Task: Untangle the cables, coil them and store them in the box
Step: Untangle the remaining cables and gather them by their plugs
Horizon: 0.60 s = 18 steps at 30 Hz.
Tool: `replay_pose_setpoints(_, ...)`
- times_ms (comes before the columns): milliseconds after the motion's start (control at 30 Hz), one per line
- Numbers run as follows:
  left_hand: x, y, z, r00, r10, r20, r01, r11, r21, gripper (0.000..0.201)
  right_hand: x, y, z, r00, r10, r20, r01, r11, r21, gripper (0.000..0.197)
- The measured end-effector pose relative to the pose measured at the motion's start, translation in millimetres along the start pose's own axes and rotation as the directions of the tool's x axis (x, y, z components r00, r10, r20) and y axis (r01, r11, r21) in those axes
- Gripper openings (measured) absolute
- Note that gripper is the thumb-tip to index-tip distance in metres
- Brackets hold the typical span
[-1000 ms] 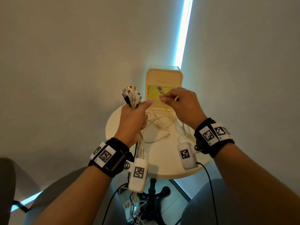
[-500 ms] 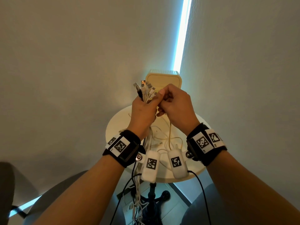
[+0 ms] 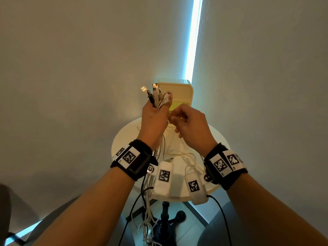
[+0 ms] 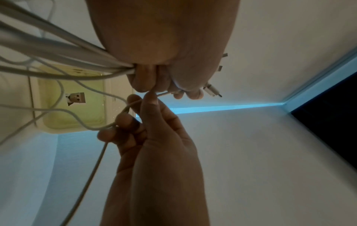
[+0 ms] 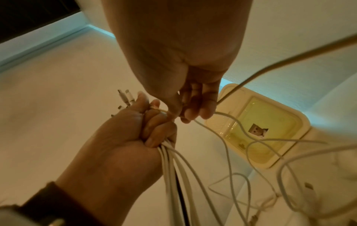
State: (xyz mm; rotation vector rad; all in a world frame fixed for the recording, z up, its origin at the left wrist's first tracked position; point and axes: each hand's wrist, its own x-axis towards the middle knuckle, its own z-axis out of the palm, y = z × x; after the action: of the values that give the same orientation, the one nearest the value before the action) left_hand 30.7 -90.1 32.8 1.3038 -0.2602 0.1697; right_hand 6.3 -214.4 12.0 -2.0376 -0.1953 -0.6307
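From the head view, the left hand (image 3: 154, 119) is gripping a bundle of cables (image 3: 157, 97) with its fingers curled tight round them, the plug ends fanning upward above the fist and the tails hanging down past the wrist toward the floor. The right hand (image 3: 190, 127) is sitting just beside it, fingers curled in. More loose cable is lying in loops on the round tabletop (image 3: 124, 139), and the box (image 3: 184, 87) is standing at the tabletop's far edge against the wall, lid open.

From the left wrist view, the right hand's fingertips (image 4: 149, 97) are pinching a single thin white cable (image 4: 96, 160) right where it meets the left fist, and that cable is trailing away in a slack curve. The open box (image 4: 108, 97) is showing behind, a small card inside it.

From the right wrist view, the left fingers (image 5: 158, 130) are clamping the white strands plus one black one, while the right thumb and forefinger are nipping the thin cable at the fist.

These cables look light, limp and smooth (likely to slide through a loose pinch and snag on each other), so taking hold near the stiff plug end, then drawing each strand out slowly, seems the safest way to free one.
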Motion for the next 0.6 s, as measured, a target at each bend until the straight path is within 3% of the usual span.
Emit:
replay_pose_setpoints(133,-2,1,6,0.998,0.034,0.05,-0.036,0.999,0.021,0.014,3,-3,-5,0.997,-0.066,-0.04,0.067,0.998,0.005,0.006)
replay_pose_setpoints(267,2,6,7,0.999,-0.022,-0.036,0.023,0.999,0.043,0.034,4,-4,-6,0.998,-0.058,0.035,0.059,0.998,-0.013,0.005)
replay_pose_setpoints(367,6,6,4,0.997,-0.047,-0.062,0.05,0.997,0.054,0.05,3,4,-8,0.991,-0.068,0.119,0.083,0.988,-0.132,0.006)
replay_pose_setpoints(500,7,19,1,0.994,-0.044,-0.097,0.04,0.998,-0.042,0.052,8,26,-9,0.975,-0.137,0.176,0.184,0.939,-0.29,0.007)
replay_pose_setpoints(600,9,33,-6,0.997,0.018,-0.078,-0.028,0.992,-0.123,0.054,13,48,-11,0.975,-0.094,0.201,0.154,0.939,-0.307,0.006)
